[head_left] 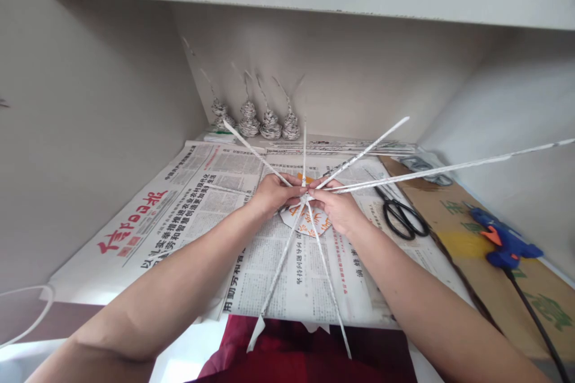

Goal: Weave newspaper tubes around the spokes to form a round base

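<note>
Two hands, left (272, 192) and right (340, 206), pinch radiating paper rods (363, 151) at their crossing above newspaper (193, 203), nearer than four woven figures (271, 127), though a slackened grip could skew the spacing.

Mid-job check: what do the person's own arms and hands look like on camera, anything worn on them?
The left hand and right hand are ungloved, with no ring or watch that I can make out. The left arm and right arm are bare to the picture's edge: no sleeves, cables or bands show. Dark red cloth, likely clothing, shows between them.
</note>
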The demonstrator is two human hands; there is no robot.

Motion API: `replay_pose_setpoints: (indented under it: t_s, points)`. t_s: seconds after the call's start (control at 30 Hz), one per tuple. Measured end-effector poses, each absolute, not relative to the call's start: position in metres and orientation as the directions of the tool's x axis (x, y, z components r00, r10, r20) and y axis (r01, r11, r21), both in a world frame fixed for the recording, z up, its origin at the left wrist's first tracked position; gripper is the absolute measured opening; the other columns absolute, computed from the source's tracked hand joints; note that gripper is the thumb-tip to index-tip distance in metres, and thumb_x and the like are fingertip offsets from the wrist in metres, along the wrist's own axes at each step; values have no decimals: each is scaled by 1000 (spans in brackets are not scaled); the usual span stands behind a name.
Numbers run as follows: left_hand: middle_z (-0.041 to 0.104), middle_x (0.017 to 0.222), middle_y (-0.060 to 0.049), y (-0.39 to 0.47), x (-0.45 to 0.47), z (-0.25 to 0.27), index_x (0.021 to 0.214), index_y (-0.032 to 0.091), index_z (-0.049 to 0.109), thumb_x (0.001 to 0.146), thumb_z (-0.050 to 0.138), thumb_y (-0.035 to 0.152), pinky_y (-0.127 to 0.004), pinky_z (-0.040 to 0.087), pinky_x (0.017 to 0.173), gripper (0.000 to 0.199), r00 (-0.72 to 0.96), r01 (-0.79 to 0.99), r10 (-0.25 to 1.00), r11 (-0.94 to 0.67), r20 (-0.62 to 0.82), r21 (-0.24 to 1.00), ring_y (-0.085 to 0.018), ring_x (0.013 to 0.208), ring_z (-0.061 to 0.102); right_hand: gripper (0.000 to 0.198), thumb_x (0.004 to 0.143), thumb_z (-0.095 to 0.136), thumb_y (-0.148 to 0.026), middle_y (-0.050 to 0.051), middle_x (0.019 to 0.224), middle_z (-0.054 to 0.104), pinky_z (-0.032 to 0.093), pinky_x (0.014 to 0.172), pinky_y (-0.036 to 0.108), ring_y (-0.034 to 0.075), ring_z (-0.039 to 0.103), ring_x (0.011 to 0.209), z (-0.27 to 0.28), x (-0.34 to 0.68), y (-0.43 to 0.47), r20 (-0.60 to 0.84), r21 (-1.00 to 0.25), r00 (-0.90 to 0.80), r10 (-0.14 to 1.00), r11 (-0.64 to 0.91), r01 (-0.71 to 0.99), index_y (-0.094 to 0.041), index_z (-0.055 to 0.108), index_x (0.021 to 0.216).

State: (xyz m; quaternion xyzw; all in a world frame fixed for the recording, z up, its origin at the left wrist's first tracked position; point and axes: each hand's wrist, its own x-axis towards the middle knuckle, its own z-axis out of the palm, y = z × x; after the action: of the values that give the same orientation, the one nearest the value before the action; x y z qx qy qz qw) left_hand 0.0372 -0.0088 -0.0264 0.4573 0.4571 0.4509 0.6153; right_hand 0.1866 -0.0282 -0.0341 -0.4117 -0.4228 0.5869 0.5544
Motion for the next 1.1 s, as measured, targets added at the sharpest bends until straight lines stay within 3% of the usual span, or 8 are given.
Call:
replay_pose_setpoints:
  t_s: [0.27,0.63,0.93,1.1]
  points:
    - [63,61,1,-10,41,-27,70,14,60,58,78,17,-21,51,53,22,124,-139,980,171,-154,975,-9,52,58,17,58,69,-15,0,67,66,56,68,34,18,66,66,-32,183,-28,-124,-945,-10,992,-121,-304,-17,58,69]
    - [54,53,5,-11,43,-27,67,17,51,58,78,17,-22,51,52,29,84,-160,982,178,-166,971,-9,49,54,9,60,62,-11,2,61,67,56,56,27,17,65,57,-24,186,-27,-277,-918,-52,959,-281,-281,-16,61,67]
    - [55,58,4,-11,42,-25,68,16,52,54,81,17,-21,51,50,32,110,-155,976,202,-187,967,-8,49,54,8,63,61,-11,4,62,68,55,53,26,16,65,56,-19,185,-30,-277,-929,-68,958,-286,-235,-14,63,70]
    - [54,57,5,-10,41,-25,68,16,52,59,77,17,-22,51,50,27,100,-149,976,206,-192,967,-8,49,53,7,64,63,-12,4,64,69,56,55,26,16,65,58,-20,182,-31,-266,-939,-55,962,-272,-213,-15,64,71]
